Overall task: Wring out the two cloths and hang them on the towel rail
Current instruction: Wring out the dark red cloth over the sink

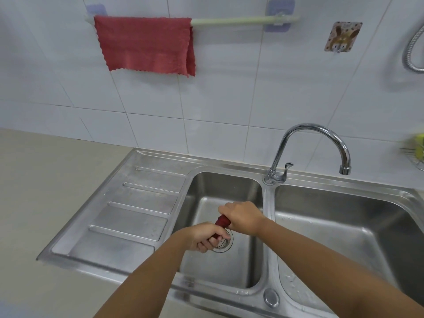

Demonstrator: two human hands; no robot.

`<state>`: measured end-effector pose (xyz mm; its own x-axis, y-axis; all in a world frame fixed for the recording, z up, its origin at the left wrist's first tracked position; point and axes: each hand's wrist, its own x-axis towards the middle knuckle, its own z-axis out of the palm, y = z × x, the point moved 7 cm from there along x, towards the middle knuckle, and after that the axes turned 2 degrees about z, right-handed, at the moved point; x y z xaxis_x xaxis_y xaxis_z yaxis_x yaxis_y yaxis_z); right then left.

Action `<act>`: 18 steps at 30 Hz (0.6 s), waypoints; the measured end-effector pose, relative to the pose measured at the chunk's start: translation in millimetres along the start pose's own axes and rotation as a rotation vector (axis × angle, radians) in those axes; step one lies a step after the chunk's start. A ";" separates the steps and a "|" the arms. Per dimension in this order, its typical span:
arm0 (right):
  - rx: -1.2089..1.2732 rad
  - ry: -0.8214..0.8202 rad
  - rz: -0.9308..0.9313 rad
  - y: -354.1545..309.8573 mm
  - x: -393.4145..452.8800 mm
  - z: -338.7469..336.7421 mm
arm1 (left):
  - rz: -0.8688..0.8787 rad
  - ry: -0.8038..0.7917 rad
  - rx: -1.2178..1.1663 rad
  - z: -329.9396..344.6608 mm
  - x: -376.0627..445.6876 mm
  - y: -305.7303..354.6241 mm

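A red cloth [146, 45] hangs spread over the left part of the pale green towel rail [231, 20] on the tiled wall. Over the left sink basin [220, 187], above its drain strainer [223, 243], both my hands grip a second, dark red cloth [222, 221] twisted into a tight roll. My left hand [206, 237] holds the near end of the roll. My right hand [243, 216] is closed over the far end. Only a short piece of the roll shows between the two fists.
A chrome tap [314, 143] arches over the divider toward the right basin [344, 226]. The ribbed draining board [128, 210] lies left of the basins, beige counter [39, 191] beyond it. A wall hook [341, 37], shower hose [413, 49] and wire rack [416, 154] sit at right.
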<state>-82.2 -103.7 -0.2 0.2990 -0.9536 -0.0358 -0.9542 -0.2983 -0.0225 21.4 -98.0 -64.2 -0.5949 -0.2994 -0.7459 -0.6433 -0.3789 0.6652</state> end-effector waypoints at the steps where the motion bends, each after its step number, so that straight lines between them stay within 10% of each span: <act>1: -0.004 -0.003 0.006 0.7 -1.0 1.0 | 0.009 0.021 0.026 -1.8 -0.2 0.9; 13: -0.039 0.006 0.061 6.6 -10.6 -4.6 | 0.037 -0.341 -0.421 35.5 -6.9 11.4; 18: -0.052 0.007 0.076 7.5 -7.9 3.5 | 0.037 -0.263 -0.375 30.9 -5.1 6.8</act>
<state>-91.7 -98.3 -3.6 0.2259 -0.9737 -0.0281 -0.9734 -0.2267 0.0315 5.1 -72.0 -54.9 -0.7477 -0.1046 -0.6557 -0.4291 -0.6776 0.5973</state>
